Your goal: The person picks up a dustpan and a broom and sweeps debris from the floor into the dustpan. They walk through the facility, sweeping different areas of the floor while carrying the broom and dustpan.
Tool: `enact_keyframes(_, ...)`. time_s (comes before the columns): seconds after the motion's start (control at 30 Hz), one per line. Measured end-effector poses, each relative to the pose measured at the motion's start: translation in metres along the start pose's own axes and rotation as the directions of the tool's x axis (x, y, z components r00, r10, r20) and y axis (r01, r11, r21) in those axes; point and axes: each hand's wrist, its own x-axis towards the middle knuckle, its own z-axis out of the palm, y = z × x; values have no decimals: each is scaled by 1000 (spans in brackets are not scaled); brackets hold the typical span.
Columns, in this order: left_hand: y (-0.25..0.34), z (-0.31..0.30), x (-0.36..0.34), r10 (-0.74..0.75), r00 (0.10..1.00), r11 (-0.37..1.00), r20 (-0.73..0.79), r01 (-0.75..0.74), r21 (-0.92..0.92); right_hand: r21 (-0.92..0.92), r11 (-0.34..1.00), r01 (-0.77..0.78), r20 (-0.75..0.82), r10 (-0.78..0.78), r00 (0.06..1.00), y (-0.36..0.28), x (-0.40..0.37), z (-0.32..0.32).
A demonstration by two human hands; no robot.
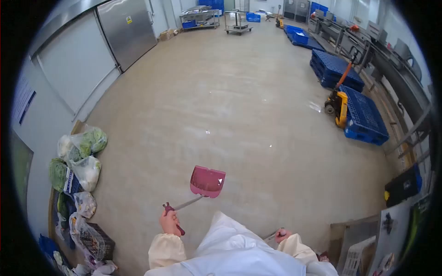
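Observation:
My left hand (170,223) is closed around the dark red grip of a long-handled dustpan (208,181). Its pink pan hangs ahead of me, over the beige floor, at the end of a grey metal shaft (189,202). At my right side, my right hand (282,235) is wrapped around a grey stick (270,238), most of which is hidden by my white apron (239,250). What the stick belongs to I cannot tell.
Bagged vegetables (87,172) and a dark crate (97,241) line the left wall. Blue pallets (366,115) and an orange pallet jack (341,108) stand along the right. A wheeled cart (237,28) is far ahead. Small white bits (207,132) dot the floor (184,92).

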Motion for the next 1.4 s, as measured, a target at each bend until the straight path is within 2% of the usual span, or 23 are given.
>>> enact_keyframes(0.13, 13, 68, 47, 22, 999, 1000, -24, -22, -2, 28, 1000, -14, -138, 17, 990, -16, 34, 97)
enact_keyframes(0.27, 25, 152, 145, 47, 998, 999, -35, -48, -23, 136, 990, -36, -210, 64, 976, -66, 92, 194)
enact_keyframes(0.4, 64, 248, 243, 8, 991, 999, -132, -13, -31, 120, 971, 209, -176, -186, 967, -110, 100, 286)
enact_keyframes(0.43, 74, 277, 260, 18, 994, 999, -109, -22, -37, 108, 967, 230, -192, -207, 959, -126, 91, 319)
enact_keyframes(0.5, 100, 322, 289, 40, 996, 999, -74, -41, -11, 98, 965, 244, -246, -214, 945, -114, 44, 390)
enact_keyframes(0.53, 115, 336, 302, 60, 996, 998, -59, -59, 18, 116, 960, 255, -223, -225, 948, -139, 85, 387)
enact_keyframes(0.63, 151, 395, 352, 75, 995, 996, -60, -72, 53, 163, 962, 220, -62, -212, 975, -155, 110, 442)
enact_keyframes(0.67, 155, 409, 375, 100, 993, 994, -60, -97, 53, 68, 997, 27, -42, -25, 999, -166, 116, 464)
enact_keyframes(0.77, 175, 453, 431, 110, 992, 994, -59, -110, 10, 53, 977, 208, -7, -208, 978, -174, 153, 539)
enact_keyframes(0.8, 179, 468, 448, 112, 991, 994, -76, -112, 5, -36, 964, 264, -88, -266, 960, -173, 150, 578)
enact_keyframes(0.9, 199, 523, 505, 124, 987, 992, -105, -126, -15, 86, 991, 105, -96, -97, 991, -212, 194, 671)
enact_keyframes(1.13, 298, 662, 627, 120, 987, 992, -109, -124, -28, 92, 966, 240, -112, -230, 967, -246, 223, 936)
enact_keyframes(1.23, 316, 705, 662, 106, 986, 993, -126, -111, -36, 116, 956, 268, -212, -240, 947, -253, 210, 1053)
enact_keyframes(1.33, 338, 755, 721, 88, 985, 995, -146, -93, -28, 99, 993, 57, -123, -45, 991, -268, 213, 1165)
enact_keyframes(1.4, 353, 791, 766, 99, 987, 994, -127, -104, -31, -49, 991, 125, -38, -127, 991, -256, 198, 1238)
